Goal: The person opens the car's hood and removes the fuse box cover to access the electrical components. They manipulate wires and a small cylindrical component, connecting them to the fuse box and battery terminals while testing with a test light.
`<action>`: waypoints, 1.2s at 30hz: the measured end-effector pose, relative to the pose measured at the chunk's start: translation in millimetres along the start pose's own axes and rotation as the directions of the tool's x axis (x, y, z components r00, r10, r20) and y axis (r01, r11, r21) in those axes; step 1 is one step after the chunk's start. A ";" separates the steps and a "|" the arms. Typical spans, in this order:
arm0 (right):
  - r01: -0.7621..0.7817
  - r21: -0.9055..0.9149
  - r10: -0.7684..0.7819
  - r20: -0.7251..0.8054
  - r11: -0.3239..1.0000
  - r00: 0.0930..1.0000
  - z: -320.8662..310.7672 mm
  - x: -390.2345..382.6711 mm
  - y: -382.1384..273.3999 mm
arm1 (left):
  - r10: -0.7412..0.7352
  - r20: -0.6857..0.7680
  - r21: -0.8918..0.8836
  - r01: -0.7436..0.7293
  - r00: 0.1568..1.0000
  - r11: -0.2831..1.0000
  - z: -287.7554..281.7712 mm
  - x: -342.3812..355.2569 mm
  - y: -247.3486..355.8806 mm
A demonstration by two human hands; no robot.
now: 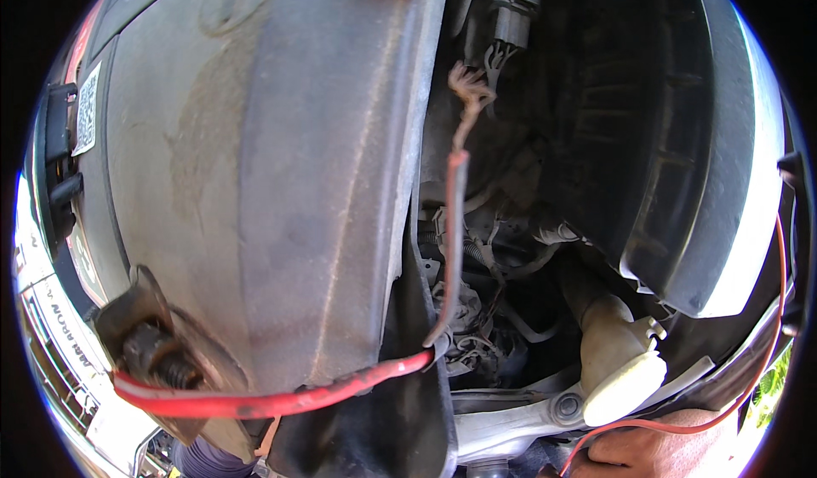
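Note:
My right hand (655, 452) is at the lower right edge with its fingers curled. A thin red wire (664, 425) crosses in front of it and bends down at the fingertips. Whatever the fingers hold is cut off by the frame's edge. My left hand cannot be made out. Close to the camera, a thick red cable (289, 406) curves from a dark metal clamp with a threaded bolt (162, 359). At the cable's right end, a red-sheathed wire (454, 231) rises to frayed bare copper strands (470, 95).
A large grey, stained case (306, 154) fills the left half. Right of it is a deep dark gap with a grey connector (515, 10) and tangled wiring. A ribbed black part (647, 137) overhangs it. Lower right stands a filler neck with a cream cap (625, 386), beside a pale metal bar (511, 427).

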State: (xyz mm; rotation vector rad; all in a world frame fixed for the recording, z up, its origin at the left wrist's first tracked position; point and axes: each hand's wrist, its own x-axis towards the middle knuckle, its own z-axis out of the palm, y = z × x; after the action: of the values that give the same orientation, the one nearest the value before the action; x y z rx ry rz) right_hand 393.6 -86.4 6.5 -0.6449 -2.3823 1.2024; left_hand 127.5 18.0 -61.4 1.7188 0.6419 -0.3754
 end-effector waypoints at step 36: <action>-0.012 0.032 0.012 0.010 0.999 1.000 -18.2 49.4 16.2 | 0.135 -0.070 -0.122 -0.142 0.988 0.982 -25.4 -20.3 -31.7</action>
State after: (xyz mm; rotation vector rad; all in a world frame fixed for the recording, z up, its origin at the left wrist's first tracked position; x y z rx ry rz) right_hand 366.6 -38.5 10.1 -0.6457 -2.3654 1.2490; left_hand 90.1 42.7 -68.7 1.6478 0.5739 -0.1810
